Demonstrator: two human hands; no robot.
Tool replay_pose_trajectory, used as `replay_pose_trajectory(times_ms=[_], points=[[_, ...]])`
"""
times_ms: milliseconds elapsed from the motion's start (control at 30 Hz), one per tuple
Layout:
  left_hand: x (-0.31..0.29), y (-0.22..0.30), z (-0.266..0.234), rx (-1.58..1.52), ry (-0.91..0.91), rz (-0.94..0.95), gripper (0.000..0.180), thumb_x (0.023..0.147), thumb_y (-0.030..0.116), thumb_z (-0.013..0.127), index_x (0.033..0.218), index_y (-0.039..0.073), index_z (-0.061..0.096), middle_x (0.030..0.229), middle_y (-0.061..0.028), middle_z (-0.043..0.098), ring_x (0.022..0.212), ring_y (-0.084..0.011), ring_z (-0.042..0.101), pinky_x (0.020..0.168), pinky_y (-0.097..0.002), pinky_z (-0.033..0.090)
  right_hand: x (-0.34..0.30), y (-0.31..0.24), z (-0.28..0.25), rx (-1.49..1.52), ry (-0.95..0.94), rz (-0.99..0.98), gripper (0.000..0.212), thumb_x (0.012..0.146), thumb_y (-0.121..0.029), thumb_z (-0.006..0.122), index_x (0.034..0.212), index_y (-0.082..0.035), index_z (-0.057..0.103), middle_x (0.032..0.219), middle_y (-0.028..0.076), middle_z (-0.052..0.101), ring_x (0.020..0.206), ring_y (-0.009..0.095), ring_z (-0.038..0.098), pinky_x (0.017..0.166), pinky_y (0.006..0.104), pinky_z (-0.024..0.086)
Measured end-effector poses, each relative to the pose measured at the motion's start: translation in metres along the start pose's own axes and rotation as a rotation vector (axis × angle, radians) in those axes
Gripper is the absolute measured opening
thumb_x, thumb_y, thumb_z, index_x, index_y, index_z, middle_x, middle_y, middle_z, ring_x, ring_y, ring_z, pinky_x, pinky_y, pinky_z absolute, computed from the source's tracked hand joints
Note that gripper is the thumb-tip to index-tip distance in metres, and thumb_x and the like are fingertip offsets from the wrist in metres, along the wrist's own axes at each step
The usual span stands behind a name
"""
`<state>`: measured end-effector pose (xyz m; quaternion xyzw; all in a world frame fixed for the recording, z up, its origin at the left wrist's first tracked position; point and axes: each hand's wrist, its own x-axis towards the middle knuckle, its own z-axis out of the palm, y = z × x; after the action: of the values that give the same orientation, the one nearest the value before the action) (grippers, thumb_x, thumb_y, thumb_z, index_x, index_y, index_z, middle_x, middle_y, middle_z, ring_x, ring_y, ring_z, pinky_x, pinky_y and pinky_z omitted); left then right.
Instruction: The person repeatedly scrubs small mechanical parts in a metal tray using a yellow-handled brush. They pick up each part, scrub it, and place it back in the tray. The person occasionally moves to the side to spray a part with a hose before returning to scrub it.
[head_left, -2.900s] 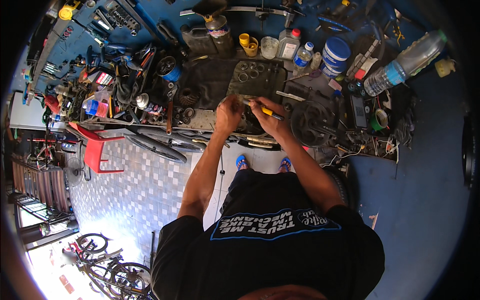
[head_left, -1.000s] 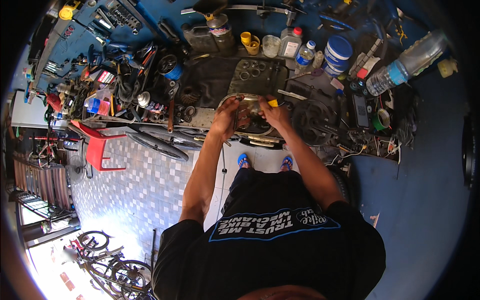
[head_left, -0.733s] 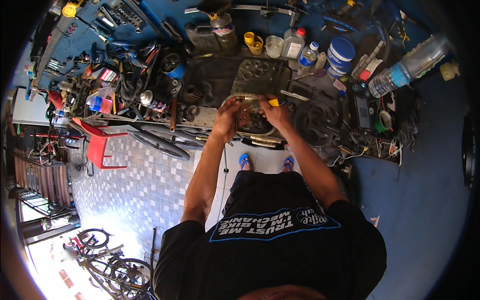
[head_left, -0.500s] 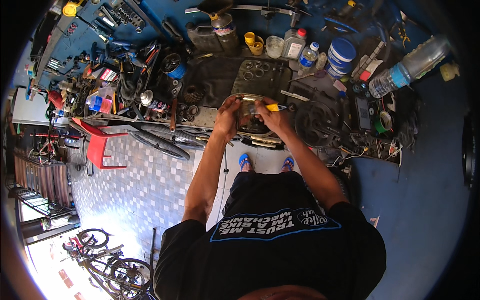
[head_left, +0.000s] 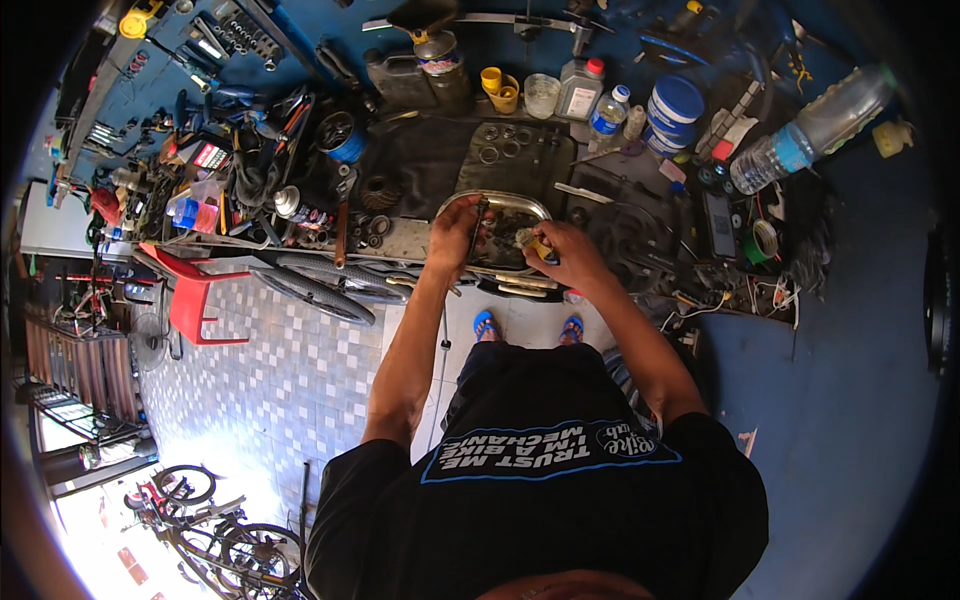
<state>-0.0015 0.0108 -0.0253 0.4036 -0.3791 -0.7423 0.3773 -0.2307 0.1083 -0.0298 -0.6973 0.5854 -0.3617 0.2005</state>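
A shallow metal tray (head_left: 512, 197) with dark, wet-looking contents sits at the near edge of the workbench. Over its left side, my left hand (head_left: 455, 235) is closed on a narrow dark metal part (head_left: 478, 222), whose kind I cannot make out. My right hand (head_left: 568, 256) grips a yellow-handled brush (head_left: 543, 250) above the tray's right side. The pale bristles point left, toward the dark part, and appear apart from it. Behind the tray, several metal rings (head_left: 490, 154) lie on a dark mat (head_left: 540, 172).
A chainring with crank (head_left: 630, 245) lies right of the tray. Left of it are a cassette (head_left: 379, 192), a wooden-handled tool (head_left: 341, 235) and a spray can (head_left: 288, 201). Bottles and a blue-and-white tub (head_left: 676, 105) line the back. A bicycle wheel (head_left: 315, 290) and red chair (head_left: 205, 300) stand below left.
My right hand has moved slightly right and down, turning the brush so its bristles now show over the tray. More of the dark part in my left hand is visible.
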Motion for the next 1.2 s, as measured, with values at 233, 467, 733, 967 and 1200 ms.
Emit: replay_pose_trajectory(times_ms=[233,467,733,967,1200], points=[[0.003,-0.010,0.005,0.142,0.024,0.118,0.026,0.099,0.005,0.068,0.124,0.000,0.066,0.094,-0.0026,0.068,0.074,-0.0089,0.058,0.065,-0.0254,0.051,0.020,0.015,0.008,0.406,0.087,0.303,0.026,0.101,-0.029,0.071,0.106,-0.003,0.071,0.086,0.004,0.073,0.077,0.014,0.069,0.070,0.0290,0.054],[-0.001,-0.007,0.004,0.296,0.061,0.110,0.017,0.100,0.008,0.066,0.116,0.002,0.068,0.084,0.0020,0.062,0.070,-0.0069,0.056,0.061,-0.0241,0.048,0.038,-0.042,0.005,0.397,0.133,0.105,0.037,0.102,-0.040,0.070,0.117,-0.006,0.076,0.093,0.008,0.077,0.084,0.013,0.071,0.073,0.0284,0.054],[-0.007,0.007,0.002,-0.009,0.057,-0.084,0.020,0.100,0.008,0.058,0.118,0.005,0.066,0.092,0.0014,0.062,0.080,-0.0097,0.058,0.064,-0.0282,0.048,0.035,-0.048,0.003,0.487,0.099,0.192,0.031,0.102,-0.029,0.071,0.119,-0.004,0.076,0.096,0.007,0.078,0.087,0.011,0.071,0.076,0.0270,0.055],[-0.012,0.011,0.003,-0.051,0.014,-0.074,0.025,0.098,0.005,0.057,0.122,0.001,0.063,0.095,-0.0007,0.061,0.080,-0.0108,0.057,0.062,-0.0280,0.049,0.034,-0.047,0.009,0.332,0.270,0.044,0.032,0.101,-0.037,0.072,0.117,-0.010,0.079,0.088,0.006,0.070,0.086,0.018,0.067,0.076,0.0322,0.053],[-0.008,0.004,-0.001,-0.023,0.009,-0.053,0.028,0.101,0.006,0.056,0.126,-0.002,0.064,0.096,-0.0021,0.064,0.078,-0.0116,0.059,0.059,-0.0285,0.049,0.037,-0.046,0.003,0.166,0.277,-0.015,0.025,0.096,-0.031,0.077,0.107,-0.009,0.080,0.089,0.011,0.072,0.088,0.027,0.067,0.078,0.0393,0.054]])
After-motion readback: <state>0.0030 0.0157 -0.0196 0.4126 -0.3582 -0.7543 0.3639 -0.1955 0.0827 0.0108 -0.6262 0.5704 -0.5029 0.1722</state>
